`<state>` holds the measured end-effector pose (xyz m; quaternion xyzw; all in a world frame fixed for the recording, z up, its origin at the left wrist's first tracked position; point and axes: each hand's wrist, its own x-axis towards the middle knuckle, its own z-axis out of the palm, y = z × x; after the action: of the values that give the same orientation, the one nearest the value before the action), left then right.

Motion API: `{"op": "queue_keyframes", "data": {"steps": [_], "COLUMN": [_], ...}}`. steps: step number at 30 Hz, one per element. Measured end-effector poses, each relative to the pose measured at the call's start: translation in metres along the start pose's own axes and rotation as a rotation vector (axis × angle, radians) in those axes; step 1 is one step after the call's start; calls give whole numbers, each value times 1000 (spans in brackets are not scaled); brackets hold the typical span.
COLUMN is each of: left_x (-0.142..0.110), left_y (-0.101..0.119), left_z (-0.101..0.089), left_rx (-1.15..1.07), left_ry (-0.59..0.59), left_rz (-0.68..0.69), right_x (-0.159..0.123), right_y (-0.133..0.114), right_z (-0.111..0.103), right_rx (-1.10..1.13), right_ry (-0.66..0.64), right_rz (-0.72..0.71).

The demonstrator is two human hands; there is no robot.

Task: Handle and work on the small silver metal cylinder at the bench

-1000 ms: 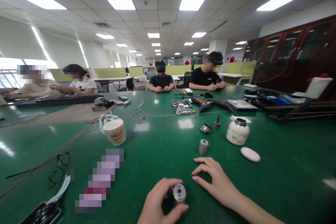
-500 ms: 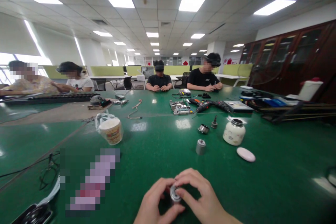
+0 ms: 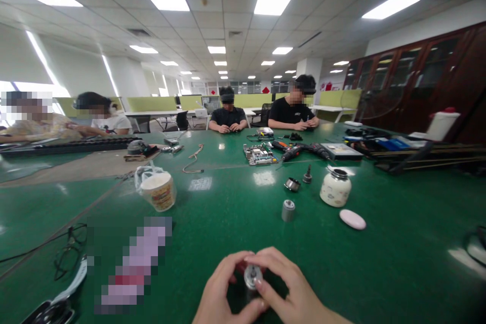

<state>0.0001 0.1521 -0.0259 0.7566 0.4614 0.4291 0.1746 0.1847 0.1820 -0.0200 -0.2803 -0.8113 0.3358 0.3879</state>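
Observation:
Low in the middle of the head view, a small silver electric motor (image 3: 252, 276) stands upright between both hands, its round end with a central hub facing up. My left hand (image 3: 220, 286) curls around its left and near side. From the other side my right hand (image 3: 290, 283) closes on it, with the thumb against the rim. Fingers partly hide the lower body. Beyond the hands stands a grey metal cylinder (image 3: 288, 212). Further back lie a short open metal ring part (image 3: 292, 185) and a rotor with a shaft (image 3: 307, 176).
At right are a cream jar (image 3: 335, 190) and its pale pink lid (image 3: 353, 219). A paper tub (image 3: 161, 195) in a plastic bag stands left, past a blurred-out purple item (image 3: 138, 263). A circuit board (image 3: 260, 154) and power drills (image 3: 299, 151) lie farther off. Several people sit opposite.
The head view has shifted slightly. My right fingers have moved off the motor's top face, leaving more of its end and hub showing; both hands still hold it.

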Motion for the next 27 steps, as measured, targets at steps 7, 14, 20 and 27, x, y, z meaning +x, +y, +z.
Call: {"op": "queue_keyframes", "data": {"steps": [7,14,20,27], "left_x": [-1,2,7,1], "left_y": [1,-4,-6,-29], "left_z": [-9,-1,-9,-11], "left_rx": [-22,16,171,573], "left_ry": [49,100,310,223], "left_rz": [37,28,37,-224], "right_x": [-9,-5,-4,-4], "right_y": [10,6,-1,-7], "right_z": [-4,0,0,-2], "right_rx": [82,-67,-154,-153], "right_ry": [-46,-116,-157,-157], "right_rz": [69,103,124,149]}}
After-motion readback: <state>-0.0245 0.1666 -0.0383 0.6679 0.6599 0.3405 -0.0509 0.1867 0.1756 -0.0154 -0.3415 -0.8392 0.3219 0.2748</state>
